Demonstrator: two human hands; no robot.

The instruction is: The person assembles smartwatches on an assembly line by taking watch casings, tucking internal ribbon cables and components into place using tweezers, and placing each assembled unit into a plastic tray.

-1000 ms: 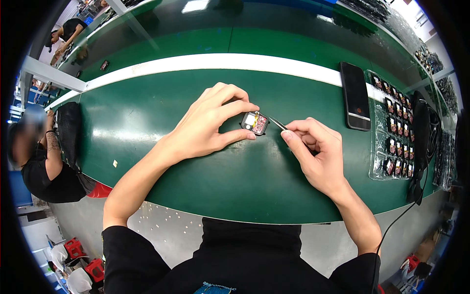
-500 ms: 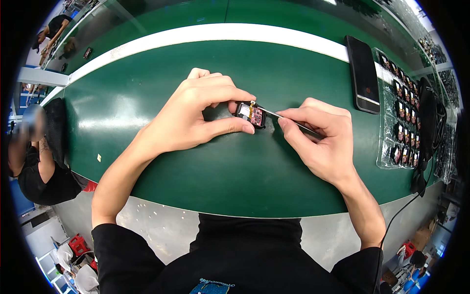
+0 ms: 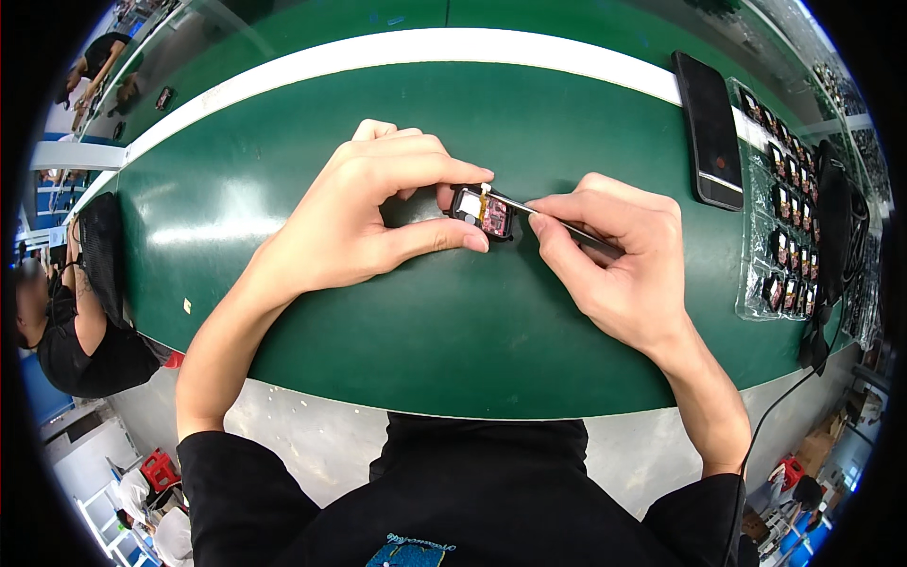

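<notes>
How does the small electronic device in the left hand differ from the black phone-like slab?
The electronic device is much smaller than the phone-like slab. The left hand grips the device, while the slab lies on the green table. The device shows a reddish circuit board inside; the slab shows a mostly dark face. Both have black bodies.

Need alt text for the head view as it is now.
A person's left hand holds a small black device, insides exposed, over a green table; the right hand holds a slim tool, tip at it. At right: a phone-like black slab and clear tray of similar devices.
</notes>
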